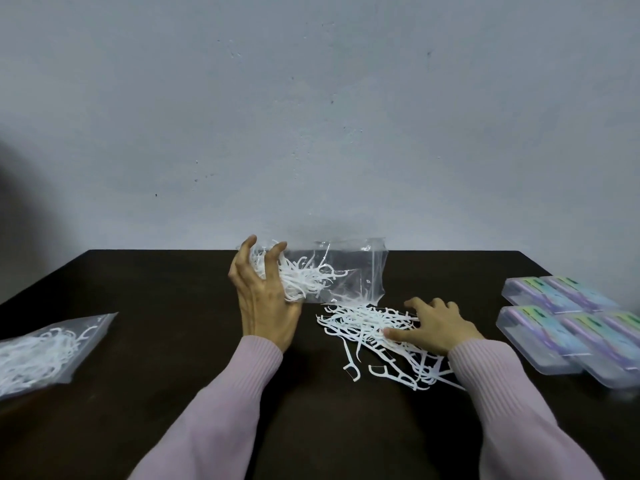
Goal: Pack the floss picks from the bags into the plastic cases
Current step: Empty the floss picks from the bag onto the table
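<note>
Packing had not begun, as far as could be judged. The left hand [265, 296] gripped the clear, crinkled plastic bag [349, 271] by its closed end, fingers curled round a clump of white plastic floss picks [304, 278] inside it; the bag's open mouth pointed toward the right hand. The right hand [438, 325] lay with fingers loosely spread on a loose heap of white floss picks [370, 327] on the dark brown tabletop [166, 282], pressing or steadying rather than pinching any one pick. The heap sat just below the bag's mouth and ran under the right palm and wrist.

Likely stage: emptying the first bag, roughly half out. Left to do: tip out the remainder, open cases, fill them, then deal with the second bag.

A second clear bag, full of white picks [45, 351], lay well to the outside of the left hand, apparently untouched. The clear rectangular plastic cases with purple-and-green labels [568, 320] were grouped well to the outside of the right hand, all seemingly shut; no picks seen in them.

Hard to make out:
- Whether the cases held anything; labels covered the lids.
- Case count uncertain; the group ran off the frame edge.
- Second bag cut off by the frame.
- Picks beneath the right palm hidden.
</note>
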Motion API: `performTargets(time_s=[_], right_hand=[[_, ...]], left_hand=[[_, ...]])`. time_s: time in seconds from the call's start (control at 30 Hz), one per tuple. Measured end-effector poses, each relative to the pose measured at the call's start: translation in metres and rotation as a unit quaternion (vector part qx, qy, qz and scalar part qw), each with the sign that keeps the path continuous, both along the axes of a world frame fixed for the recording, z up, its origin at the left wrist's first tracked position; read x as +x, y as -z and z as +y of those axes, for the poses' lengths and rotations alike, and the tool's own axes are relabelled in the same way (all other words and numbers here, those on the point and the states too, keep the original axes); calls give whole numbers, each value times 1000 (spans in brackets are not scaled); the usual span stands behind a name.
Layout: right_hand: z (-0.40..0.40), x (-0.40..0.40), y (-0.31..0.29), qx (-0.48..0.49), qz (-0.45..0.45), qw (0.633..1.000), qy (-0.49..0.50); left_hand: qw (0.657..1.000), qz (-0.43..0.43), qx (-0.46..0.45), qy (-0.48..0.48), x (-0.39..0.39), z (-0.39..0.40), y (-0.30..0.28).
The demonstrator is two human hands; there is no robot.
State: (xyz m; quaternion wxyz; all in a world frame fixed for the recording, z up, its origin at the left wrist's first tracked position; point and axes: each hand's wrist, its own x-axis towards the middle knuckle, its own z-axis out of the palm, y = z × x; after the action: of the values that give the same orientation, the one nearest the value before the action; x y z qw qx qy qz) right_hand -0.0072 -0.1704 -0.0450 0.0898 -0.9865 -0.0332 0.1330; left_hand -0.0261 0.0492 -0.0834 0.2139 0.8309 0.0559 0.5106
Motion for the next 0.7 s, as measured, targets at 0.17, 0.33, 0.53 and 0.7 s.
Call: performTargets(time_s=[0.17, 0.33, 0.53, 0.7], right_hand=[[-4, -11, 3, -43, 0, 993, 109], [-10, -16, 1, 23, 22, 993, 114], [1, -10, 2, 204, 61, 973, 89], [10, -6, 0, 316, 86, 942, 76]], left_hand=[[1000, 1, 3, 4, 0, -5, 2], [1000, 1, -10, -6, 1, 0, 2], [999, 21, -42, -18, 4, 9, 5], [999, 10, -37, -8, 5, 11, 5]])
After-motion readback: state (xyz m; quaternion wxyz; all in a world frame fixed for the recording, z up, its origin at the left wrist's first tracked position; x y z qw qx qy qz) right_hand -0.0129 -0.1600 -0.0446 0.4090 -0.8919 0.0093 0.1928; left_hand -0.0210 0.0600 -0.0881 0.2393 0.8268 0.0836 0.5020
